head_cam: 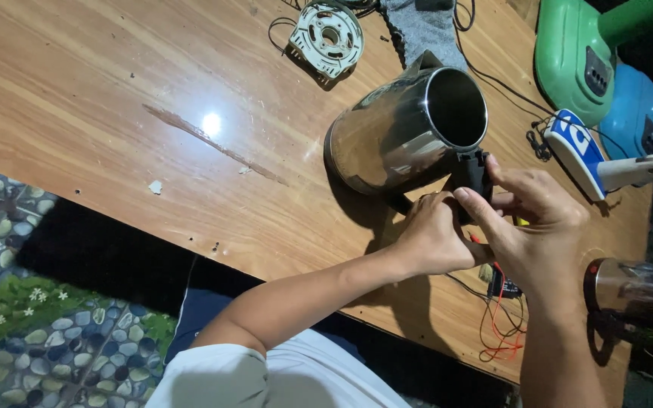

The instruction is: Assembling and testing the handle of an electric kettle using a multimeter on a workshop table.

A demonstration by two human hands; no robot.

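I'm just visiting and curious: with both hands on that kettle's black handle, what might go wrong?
1. The steel kettle lies tilted on the wooden table; it might roll while the left hand and right hand work at its black handle.
2. Loose red and black wires lie under the wrists and could snag.

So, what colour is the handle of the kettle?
Black; the kettle handle shows in the head view.
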